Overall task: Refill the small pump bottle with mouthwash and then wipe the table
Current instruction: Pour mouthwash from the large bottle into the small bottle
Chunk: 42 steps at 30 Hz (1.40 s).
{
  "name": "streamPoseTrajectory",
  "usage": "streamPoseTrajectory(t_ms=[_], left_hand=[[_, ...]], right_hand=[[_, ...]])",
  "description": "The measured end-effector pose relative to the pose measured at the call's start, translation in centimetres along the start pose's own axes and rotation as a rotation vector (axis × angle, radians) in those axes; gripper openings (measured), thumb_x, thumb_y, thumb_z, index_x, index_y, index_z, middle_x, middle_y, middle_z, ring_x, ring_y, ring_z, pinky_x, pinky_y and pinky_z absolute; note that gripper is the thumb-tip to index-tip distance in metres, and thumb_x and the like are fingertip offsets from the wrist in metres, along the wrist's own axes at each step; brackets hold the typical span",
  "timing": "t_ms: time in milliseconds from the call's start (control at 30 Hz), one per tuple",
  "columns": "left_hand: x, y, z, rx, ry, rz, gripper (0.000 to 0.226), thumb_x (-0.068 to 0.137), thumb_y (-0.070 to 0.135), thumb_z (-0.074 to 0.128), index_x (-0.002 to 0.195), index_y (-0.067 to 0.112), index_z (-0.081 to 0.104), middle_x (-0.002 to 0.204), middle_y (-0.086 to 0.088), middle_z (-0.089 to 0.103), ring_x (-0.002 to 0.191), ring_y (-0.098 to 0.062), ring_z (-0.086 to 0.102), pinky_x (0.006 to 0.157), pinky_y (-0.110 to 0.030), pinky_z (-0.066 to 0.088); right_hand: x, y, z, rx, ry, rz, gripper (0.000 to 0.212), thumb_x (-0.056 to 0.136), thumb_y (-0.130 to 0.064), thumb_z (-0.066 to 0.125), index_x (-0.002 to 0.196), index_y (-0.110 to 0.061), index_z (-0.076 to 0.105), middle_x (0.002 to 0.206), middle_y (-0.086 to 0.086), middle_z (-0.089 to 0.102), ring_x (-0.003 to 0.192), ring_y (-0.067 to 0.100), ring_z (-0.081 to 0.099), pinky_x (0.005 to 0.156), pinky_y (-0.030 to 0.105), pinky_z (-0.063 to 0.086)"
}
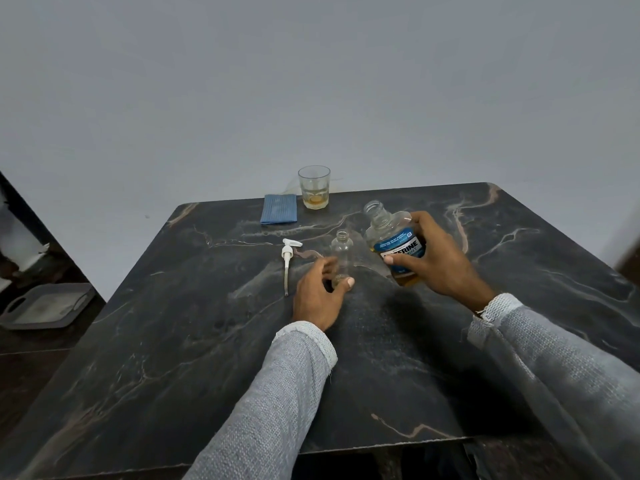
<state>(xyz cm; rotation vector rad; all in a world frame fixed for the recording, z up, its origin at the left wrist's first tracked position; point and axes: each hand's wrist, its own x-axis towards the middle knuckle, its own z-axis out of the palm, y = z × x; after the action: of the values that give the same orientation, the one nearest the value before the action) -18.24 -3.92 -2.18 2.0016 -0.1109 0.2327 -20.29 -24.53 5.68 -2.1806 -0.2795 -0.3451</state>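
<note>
Clear small bottle [341, 254] looks light and tippy; left hand [320, 296] grips its base. Right hand [440, 261] clasps the mouthwash [394, 239].

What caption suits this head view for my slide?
Left hand steadies the small bottle; right hand tilts the mouthwash bottle.

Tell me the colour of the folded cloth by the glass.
The folded cloth is blue with faint stripes, seen in the head view, the only one.

Both grey-sleeved forearms reach forward. The left hand [320, 292] curls loosely, thumb and fingers [327, 263] around a small object. The right hand [438, 261] is raised, its fingers clamped round a larger one, tilted leftward.
</note>
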Motion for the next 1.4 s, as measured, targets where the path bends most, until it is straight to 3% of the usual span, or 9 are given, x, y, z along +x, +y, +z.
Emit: streamPoseTrajectory(t_ms=[67, 167, 300, 400, 1400], left_hand=[[-0.1, 0.0, -0.1, -0.009, -0.007, -0.008, 0.05, 0.078, 0.031, 0.077, 0.123, 0.027, 0.056, 0.121, 0.009, 0.064, 0.104, -0.005, 0.06, 0.095, -0.031, 0.05], [-0.2, 0.1, -0.1, -0.026, -0.016, -0.019, 0.052, 0.078, 0.033, 0.077, 0.125, 0.027, 0.055, 0.121, 0.009, 0.063, 0.106, -0.005, 0.06, 0.096, -0.032, 0.049], [-0.1, 0.2, -0.1, -0.025, -0.012, -0.017, 0.048, 0.081, 0.027, 0.075, 0.125, 0.023, 0.057, 0.122, 0.006, 0.064, 0.108, -0.008, 0.061, 0.099, -0.036, 0.049], [-0.2, 0.2, -0.1, -0.014, -0.018, -0.018, 0.046, 0.081, 0.028, 0.075, 0.124, 0.025, 0.056, 0.122, 0.007, 0.064, 0.108, -0.007, 0.06, 0.099, -0.035, 0.049], [-0.4, 0.5, -0.3, -0.022, -0.035, -0.036, 0.048, 0.083, 0.026, 0.073, 0.128, 0.025, 0.055, 0.128, 0.005, 0.062, 0.115, -0.009, 0.058, 0.103, -0.036, 0.047]], right_hand=[[0.4, -0.1, -0.2, -0.053, -0.012, -0.013, 0.061, 0.068, -0.04, 0.074, 0.117, -0.033, 0.039, 0.097, -0.026, 0.054, 0.086, -0.022, 0.057, 0.06, 0.0, 0.043], [1.0, 0.2, -0.5, -0.165, -0.025, -0.019, 0.06, 0.074, -0.027, 0.08, 0.121, -0.029, 0.041, 0.106, -0.016, 0.058, 0.083, -0.005, 0.061, 0.06, 0.002, 0.045], [1.6, 0.2, -0.7, -0.308, -0.046, -0.033, 0.065, 0.077, -0.026, 0.079, 0.13, -0.024, 0.041, 0.123, 0.0, 0.062, 0.097, 0.012, 0.063, 0.075, 0.021, 0.055], [1.9, -0.1, -0.9, -0.368, -0.048, -0.039, 0.065, 0.078, -0.025, 0.079, 0.131, -0.023, 0.041, 0.124, 0.006, 0.063, 0.101, 0.02, 0.065, 0.081, 0.036, 0.059], [2.9, -2.7, -1.3, -0.713, -0.03, -0.197, 0.06, 0.079, -0.027, 0.078, 0.13, -0.016, 0.047, 0.123, 0.01, 0.064, 0.107, 0.03, 0.061, 0.09, 0.049, 0.052]])
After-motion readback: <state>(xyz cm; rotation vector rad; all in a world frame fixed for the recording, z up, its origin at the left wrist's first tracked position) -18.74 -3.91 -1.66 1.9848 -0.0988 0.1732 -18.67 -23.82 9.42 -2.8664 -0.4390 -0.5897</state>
